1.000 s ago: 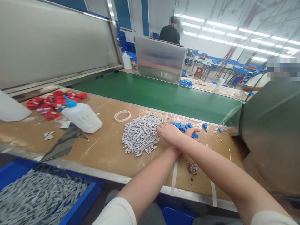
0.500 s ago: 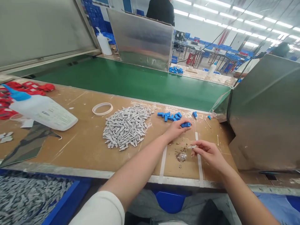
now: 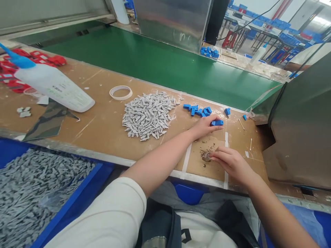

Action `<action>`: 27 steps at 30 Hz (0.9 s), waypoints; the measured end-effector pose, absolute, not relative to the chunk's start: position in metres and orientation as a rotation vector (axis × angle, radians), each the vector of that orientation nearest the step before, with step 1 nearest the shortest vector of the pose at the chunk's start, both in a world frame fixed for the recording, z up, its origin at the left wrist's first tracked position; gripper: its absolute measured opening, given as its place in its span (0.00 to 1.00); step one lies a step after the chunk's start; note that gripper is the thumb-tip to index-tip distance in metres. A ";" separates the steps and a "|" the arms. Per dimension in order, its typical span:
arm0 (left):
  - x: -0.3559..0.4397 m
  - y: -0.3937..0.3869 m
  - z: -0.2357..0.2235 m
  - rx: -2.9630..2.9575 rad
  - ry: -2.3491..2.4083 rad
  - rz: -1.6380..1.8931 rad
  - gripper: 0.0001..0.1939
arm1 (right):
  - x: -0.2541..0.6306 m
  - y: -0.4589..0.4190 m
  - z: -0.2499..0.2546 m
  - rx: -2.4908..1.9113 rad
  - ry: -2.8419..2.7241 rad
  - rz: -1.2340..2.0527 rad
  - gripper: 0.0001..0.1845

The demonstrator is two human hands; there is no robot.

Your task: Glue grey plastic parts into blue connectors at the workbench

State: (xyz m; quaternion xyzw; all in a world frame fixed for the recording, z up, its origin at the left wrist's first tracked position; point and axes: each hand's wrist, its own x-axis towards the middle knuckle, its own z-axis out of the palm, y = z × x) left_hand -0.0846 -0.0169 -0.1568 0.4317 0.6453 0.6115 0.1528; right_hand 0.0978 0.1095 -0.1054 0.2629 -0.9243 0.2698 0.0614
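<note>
My left hand (image 3: 206,126) is closed around a blue plastic part (image 3: 217,123) with a ridged side, above the brown worktop. My right hand (image 3: 231,159) pinches at the rim of a small clear round dish (image 3: 206,156). Its fingertips cover the small grey piece seen in them a moment earlier. Wet brown specks lie around the dish. Several more blue parts (image 3: 198,111) lie loosely beyond my left hand. To the left of them is a large heap of small grey plastic pieces (image 3: 148,115).
A white bottle with blue nozzle (image 3: 55,86) lies left, near red parts (image 3: 15,88) and a tape roll (image 3: 120,92). Cotton swabs (image 3: 250,144) lie right. A green conveyor belt (image 3: 155,58) runs behind. A blue bin (image 3: 67,203) of grey pieces stands lower left. A metal panel (image 3: 302,137) borders the right.
My right hand has moved left and down to the small dish, its fingers still pinched. My left hand keeps the blue part. The camera view has tilted downward.
</note>
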 end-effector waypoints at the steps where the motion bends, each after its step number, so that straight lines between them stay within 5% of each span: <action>1: -0.084 -0.017 -0.156 1.250 1.864 1.749 0.18 | 0.097 0.109 -0.106 0.809 -2.801 0.777 0.11; 10: -0.086 -0.017 -0.157 1.211 1.861 1.813 0.17 | 0.091 0.114 -0.089 0.874 -2.792 0.762 0.09; 18: -0.087 -0.015 -0.165 1.070 1.860 1.731 0.17 | 0.045 0.146 -0.109 -0.079 -2.111 1.304 0.17; 27: -0.086 -0.017 -0.160 1.013 1.876 1.657 0.16 | 0.028 0.149 -0.137 -0.199 -2.129 1.387 0.20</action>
